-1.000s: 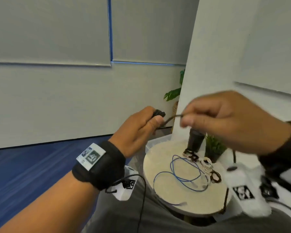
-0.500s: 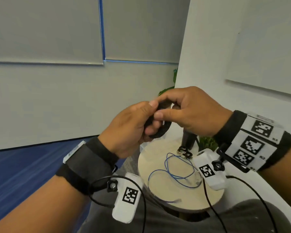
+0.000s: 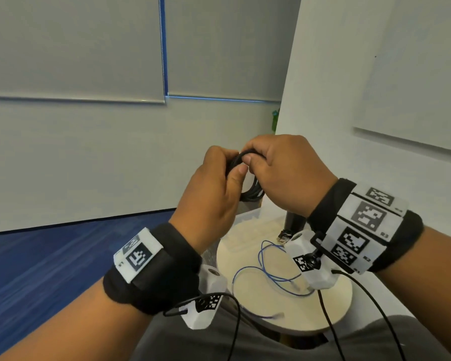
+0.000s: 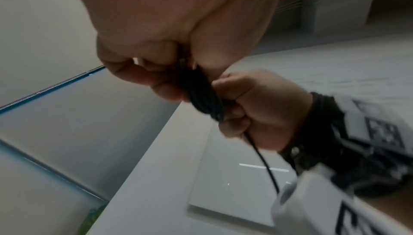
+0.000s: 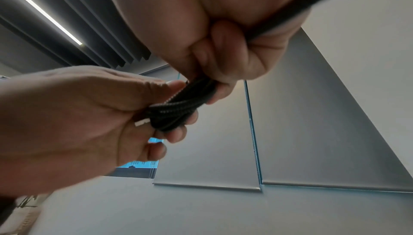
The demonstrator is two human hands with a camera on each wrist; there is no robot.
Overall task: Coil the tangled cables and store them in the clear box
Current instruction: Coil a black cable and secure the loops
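Note:
A black braided cable (image 3: 250,190), wound into a small coil, hangs in the air above the round table (image 3: 339,298). My left hand (image 3: 219,183) grips the coil's left side, thumb pressed on top of it. My right hand (image 3: 276,173) pinches the coil's top from the right. The right wrist view shows the braided coil (image 5: 178,109) clamped between both hands, a white plug tip poking out. A thin blue cable (image 3: 266,272) lies loose and uncoiled on the table. The clear box (image 3: 248,221) stands at the table's far left edge, partly hidden behind my left hand.
A dark small figure (image 3: 293,222) stands at the back of the table. A white wall (image 3: 349,100) rises close on the right. Blue carpet floor (image 3: 63,256) spreads to the left. Black camera leads (image 3: 331,321) hang from both wrists over my lap.
A second ago my right hand was pulling a straight cable end away from the left. It has since come in against the left hand, and both now hold the wound coil.

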